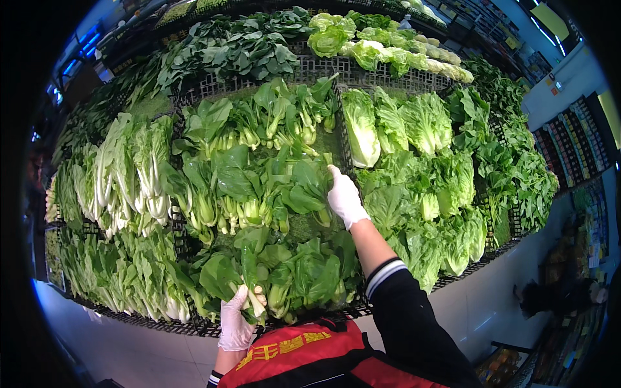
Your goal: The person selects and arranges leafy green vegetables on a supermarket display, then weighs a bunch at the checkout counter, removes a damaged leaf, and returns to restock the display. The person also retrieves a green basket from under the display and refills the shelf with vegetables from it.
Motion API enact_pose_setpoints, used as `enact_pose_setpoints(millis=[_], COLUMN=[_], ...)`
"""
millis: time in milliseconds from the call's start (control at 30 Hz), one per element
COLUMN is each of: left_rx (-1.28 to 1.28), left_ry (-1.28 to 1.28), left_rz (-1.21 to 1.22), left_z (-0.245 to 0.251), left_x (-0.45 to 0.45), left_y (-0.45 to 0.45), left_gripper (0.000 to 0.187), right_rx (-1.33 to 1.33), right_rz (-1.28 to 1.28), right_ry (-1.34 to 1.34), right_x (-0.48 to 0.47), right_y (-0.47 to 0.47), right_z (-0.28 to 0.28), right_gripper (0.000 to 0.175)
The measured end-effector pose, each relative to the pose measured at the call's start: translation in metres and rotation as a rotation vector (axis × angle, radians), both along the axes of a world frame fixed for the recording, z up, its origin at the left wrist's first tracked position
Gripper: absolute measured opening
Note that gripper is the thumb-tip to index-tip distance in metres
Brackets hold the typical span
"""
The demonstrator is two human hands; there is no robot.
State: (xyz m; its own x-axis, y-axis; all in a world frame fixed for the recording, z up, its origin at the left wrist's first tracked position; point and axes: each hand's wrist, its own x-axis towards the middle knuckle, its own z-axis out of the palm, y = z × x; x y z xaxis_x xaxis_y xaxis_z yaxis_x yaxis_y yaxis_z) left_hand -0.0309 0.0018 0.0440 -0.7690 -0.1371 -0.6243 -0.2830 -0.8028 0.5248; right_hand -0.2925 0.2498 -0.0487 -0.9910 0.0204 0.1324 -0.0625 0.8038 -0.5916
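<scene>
At the near edge of the display, my left hand (pixel 235 322) in a pale glove is closed around several bok choy stems (pixel 255 301), cut ends facing right. Their broad leaves spread above the hand. My right hand (pixel 347 196), also gloved, reaches to the right side of the middle row of bok choy (pixel 250 182). Its thumb presses by a pale green stem end (pixel 328 158); the other fingers are mostly hidden by the hand and leaves. More bok choy (pixel 301 281) lies in the front row, beside my left hand.
A black lattice divider (pixel 345 131) separates the bok choy from the lettuce (pixel 427 194) on the right. White-stemmed greens (pixel 128 174) lie to the left. Dark leafy greens (pixel 233 46) fill the back crates. Green matting (pixel 315 230) shows between rows. A person (pixel 558 296) is in the right aisle.
</scene>
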Motion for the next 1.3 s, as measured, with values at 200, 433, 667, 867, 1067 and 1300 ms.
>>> enact_pose_setpoints(millis=[200, 433, 667, 867, 1067, 1300], left_rx=[-0.005, 0.044, 0.085, 0.472, 0.292, 0.289], left_ry=[0.064, 0.122, 0.081, 0.119, 0.077, 0.083], left_rz=[0.044, 0.011, -0.144, -0.092, -0.113, -0.015], left_z=[0.005, -0.004, -0.039, -0.037, -0.027, -0.02], left_x=[-0.001, -0.024, -0.037, -0.019, -0.007, 0.0], left_y=[-0.002, -0.003, 0.011, -0.013, -0.014, -0.013], left_gripper=[0.025, 0.035, 0.037, 0.053, 0.034, 0.021], right_rx=[0.142, -0.499, -0.277, -0.188, -0.009, 0.11], right_rz=[0.0, 0.333, 0.994, 0.324, 0.193, 0.054], right_ry=[0.082, 0.158, -0.237, -0.142, -0.264, -0.172], right_x=[-0.025, 0.054, 0.129, 0.084, 0.076, 0.07], right_y=[-0.006, -0.026, -0.072, -0.007, -0.003, 0.006], right_z=[-0.008, 0.116, 0.135, 0.076, 0.005, -0.005], right_gripper=[0.02, 0.02, 0.025, 0.018, 0.034, 0.043])
